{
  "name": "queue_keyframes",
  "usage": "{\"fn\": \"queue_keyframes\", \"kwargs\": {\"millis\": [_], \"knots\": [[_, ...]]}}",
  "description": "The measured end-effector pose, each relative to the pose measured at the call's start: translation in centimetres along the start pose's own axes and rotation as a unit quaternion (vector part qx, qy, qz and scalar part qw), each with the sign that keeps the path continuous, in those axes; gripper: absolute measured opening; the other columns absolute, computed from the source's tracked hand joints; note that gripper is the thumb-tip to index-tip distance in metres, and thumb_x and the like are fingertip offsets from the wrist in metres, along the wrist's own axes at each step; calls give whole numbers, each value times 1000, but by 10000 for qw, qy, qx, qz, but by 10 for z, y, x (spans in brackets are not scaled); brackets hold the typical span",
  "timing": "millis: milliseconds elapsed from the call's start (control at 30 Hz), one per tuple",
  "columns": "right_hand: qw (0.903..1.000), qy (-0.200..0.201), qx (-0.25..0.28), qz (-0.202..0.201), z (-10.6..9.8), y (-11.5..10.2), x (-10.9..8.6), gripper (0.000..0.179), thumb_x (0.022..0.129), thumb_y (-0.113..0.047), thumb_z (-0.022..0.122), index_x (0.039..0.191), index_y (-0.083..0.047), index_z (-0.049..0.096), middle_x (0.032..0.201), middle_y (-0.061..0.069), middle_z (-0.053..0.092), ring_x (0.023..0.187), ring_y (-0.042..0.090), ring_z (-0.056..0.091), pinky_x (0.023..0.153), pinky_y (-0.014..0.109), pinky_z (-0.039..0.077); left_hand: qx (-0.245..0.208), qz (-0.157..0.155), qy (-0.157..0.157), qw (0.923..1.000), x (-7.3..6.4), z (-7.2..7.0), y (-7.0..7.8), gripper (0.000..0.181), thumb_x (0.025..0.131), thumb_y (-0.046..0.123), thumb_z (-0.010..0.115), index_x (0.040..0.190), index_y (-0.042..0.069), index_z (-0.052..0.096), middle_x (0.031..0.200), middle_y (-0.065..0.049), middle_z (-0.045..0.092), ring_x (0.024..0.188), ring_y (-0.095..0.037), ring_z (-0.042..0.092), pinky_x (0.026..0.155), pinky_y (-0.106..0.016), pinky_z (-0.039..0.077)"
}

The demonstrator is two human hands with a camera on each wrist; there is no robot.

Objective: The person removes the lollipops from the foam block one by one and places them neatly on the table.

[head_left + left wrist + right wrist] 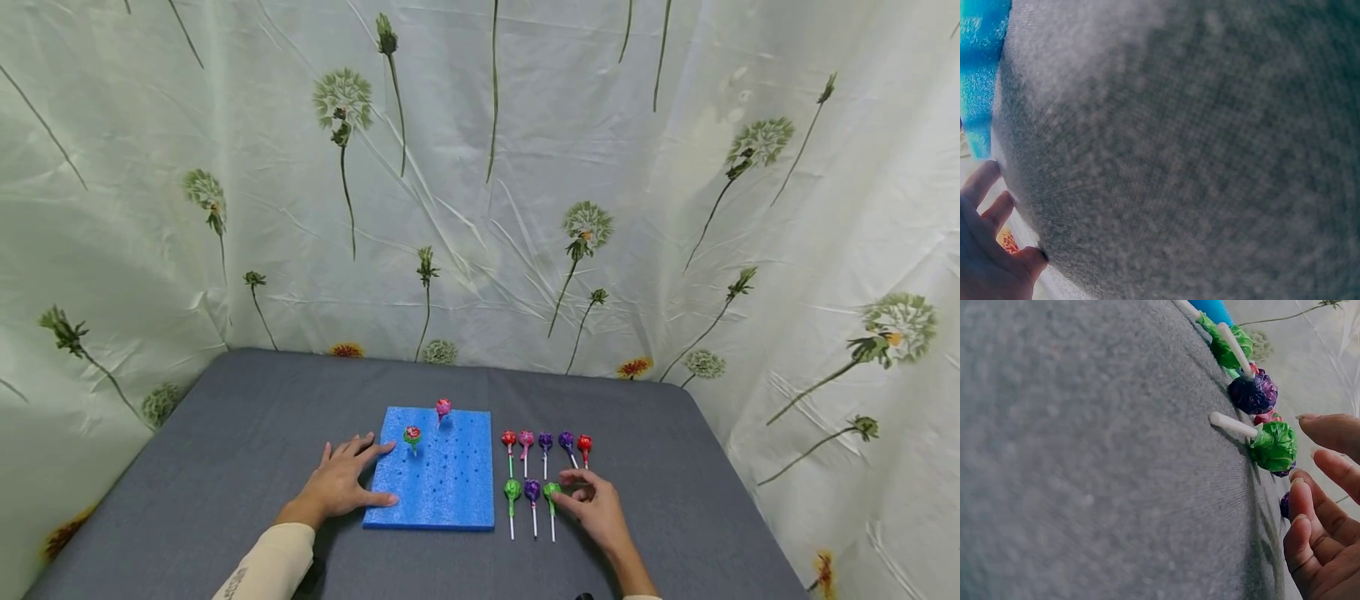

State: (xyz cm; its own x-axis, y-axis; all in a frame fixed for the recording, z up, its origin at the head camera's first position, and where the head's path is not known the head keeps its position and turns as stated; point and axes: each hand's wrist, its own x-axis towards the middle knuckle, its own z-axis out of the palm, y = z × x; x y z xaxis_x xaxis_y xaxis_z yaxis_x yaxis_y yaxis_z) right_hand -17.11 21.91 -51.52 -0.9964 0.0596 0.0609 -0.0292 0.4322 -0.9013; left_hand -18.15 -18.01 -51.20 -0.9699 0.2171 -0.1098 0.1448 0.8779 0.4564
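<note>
In the head view my left hand (pixel 337 482) lies spread at the left side of a blue foam board (pixel 432 507), its thumb and a fingertip resting on that edge. Two lollipops stand upright in the board: a pink one (pixel 443 407) near the back and a red-and-green one (pixel 412 435). My right hand (pixel 596 508) is at a green lollipop (pixel 552 490) lying on the table. In the right wrist view, its fingers are parted beside the green wrapper (pixel 1274 445); whether they touch it I cannot tell. The left wrist view shows only part of the left hand (pixel 991 244).
Right of the board, more lollipops lie in two rows, including a purple one (pixel 532 490) and another green one (pixel 512 490) in front, and a red one (pixel 585 443) behind. A grey cloth covers the table (pixel 187 492). A flower-print curtain (pixel 480 208) hangs behind.
</note>
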Motion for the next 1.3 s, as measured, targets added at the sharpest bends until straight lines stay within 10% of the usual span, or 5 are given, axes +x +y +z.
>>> {"fn": "queue_keyframes", "kwargs": {"millis": [467,1300], "knots": [[9987,-312,-66,-410,10,-34,15,27,77,-5,79,101,1,69,94,14,67,64,10,52,54,22,43,-28,82,10,10000,1,1,-1,92,68,68,73,142,20,49,148,-22,37,136,-49,29,107,-72,8],[9880,-1117,262,-1034,84,-80,63,32,84,-10,75,111,4,65,104,21,66,83,20,60,71,29,51,-191,123,63,9997,1,1,-5,92,67,69,73,142,22,49,150,-20,36,137,-47,27,108,-71,6]]}}
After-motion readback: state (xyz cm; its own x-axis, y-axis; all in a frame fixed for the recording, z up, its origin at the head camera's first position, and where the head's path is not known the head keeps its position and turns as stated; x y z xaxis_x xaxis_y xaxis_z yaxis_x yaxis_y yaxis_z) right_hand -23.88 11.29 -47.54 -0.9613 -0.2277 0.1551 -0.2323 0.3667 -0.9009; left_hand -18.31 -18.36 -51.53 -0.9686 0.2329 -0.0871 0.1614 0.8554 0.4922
